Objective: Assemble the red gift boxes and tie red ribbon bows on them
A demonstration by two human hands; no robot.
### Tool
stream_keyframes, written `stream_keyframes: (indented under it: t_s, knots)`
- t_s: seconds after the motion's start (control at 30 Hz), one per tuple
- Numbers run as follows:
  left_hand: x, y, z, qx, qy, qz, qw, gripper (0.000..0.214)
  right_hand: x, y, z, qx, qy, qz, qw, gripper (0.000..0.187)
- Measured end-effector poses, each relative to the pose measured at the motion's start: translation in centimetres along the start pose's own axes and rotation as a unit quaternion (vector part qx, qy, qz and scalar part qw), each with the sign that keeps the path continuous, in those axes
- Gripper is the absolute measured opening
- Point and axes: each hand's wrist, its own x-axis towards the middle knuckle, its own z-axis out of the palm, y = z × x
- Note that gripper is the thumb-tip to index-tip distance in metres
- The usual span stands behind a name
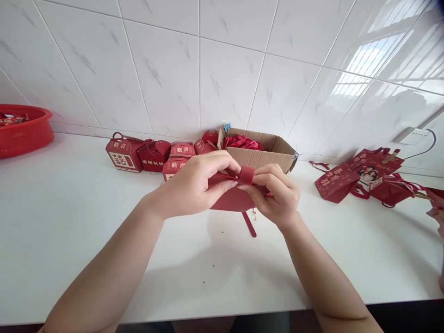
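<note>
Between my hands is a dark red gift box [232,200], mostly hidden by my fingers, with a red strap loop [247,175] at its upper edge. My left hand [194,182] pinches that edge just left of the loop, thumb below and fingers above. On the other side, my right hand [277,194] is closed at the loop's right end, its thumb and fingertips pressed against the box edge. Both thumbs nearly meet under the loop. A flat red strap [249,225] lies on the white table below, beside small gold-coloured fasteners [255,215].
Several red gift boxes [124,155] line the tiled wall at left. Behind my hands stands a cardboard box [274,159] with red ribbons. A red basin [27,136] sits far left. Red boxes and bags [336,182] lie right, near another person's hand [439,217].
</note>
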Motion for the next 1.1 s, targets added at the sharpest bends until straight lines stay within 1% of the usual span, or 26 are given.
stream_keyframes:
  t_s: [0.23,0.37,0.43,0.53,0.63,0.7,0.77,0.83,0.9,0.93,1.0,1.1]
  knots:
    - [0.3,-0.3,0.7,0.01,0.072,-0.036,0.997,0.008,0.1,-0.8,0.6,0.024,0.014,0.108,0.994,0.011]
    - [0.8,-0.5,1.5,0.034,0.105,-0.066,0.992,0.006,0.1,-0.8,1.0,0.02,-0.003,0.17,0.985,0.014]
    - [1.0,-0.7,2.0,0.041,0.121,-0.078,0.989,0.005,0.0,-0.7,1.1,0.021,-0.01,0.192,0.981,0.016]
    - [1.2,-0.8,2.5,0.055,0.146,-0.075,0.985,0.004,-0.1,-0.5,1.3,0.025,-0.005,0.211,0.977,0.018]
    - [1.2,-0.8,2.6,0.058,0.154,-0.08,0.983,0.005,-0.2,-0.3,1.3,0.042,-0.003,0.233,0.972,0.018]
    - [1.2,-0.8,2.4,0.05,0.145,-0.093,0.984,0.004,-0.3,0.0,1.2,0.086,-0.016,0.275,0.957,0.015]
    - [1.2,-0.8,2.3,0.04,0.133,-0.107,0.984,0.006,-0.3,0.4,1.1,0.156,-0.034,0.341,0.926,0.013]
    - [1.3,-0.9,2.3,0.03,0.13,-0.121,0.984,0.009,-0.4,0.7,1.1,0.224,-0.037,0.398,0.889,0.016]
    - [1.4,-1.2,2.4,0.021,0.135,-0.133,0.982,0.011,-0.5,0.9,1.1,0.261,-0.028,0.427,0.865,0.023]
    - [1.4,-1.3,2.4,0.016,0.141,-0.14,0.98,0.011,-0.5,0.9,1.1,0.268,-0.025,0.434,0.86,0.025]
    - [1.6,-1.6,2.6,0.008,0.157,-0.155,0.975,0.012,-0.6,0.8,1.2,0.263,-0.02,0.439,0.859,0.026]
    - [1.6,-1.9,2.8,-0.004,0.165,-0.166,0.972,0.012,-0.7,0.7,1.3,0.23,-0.005,0.43,0.873,0.025]
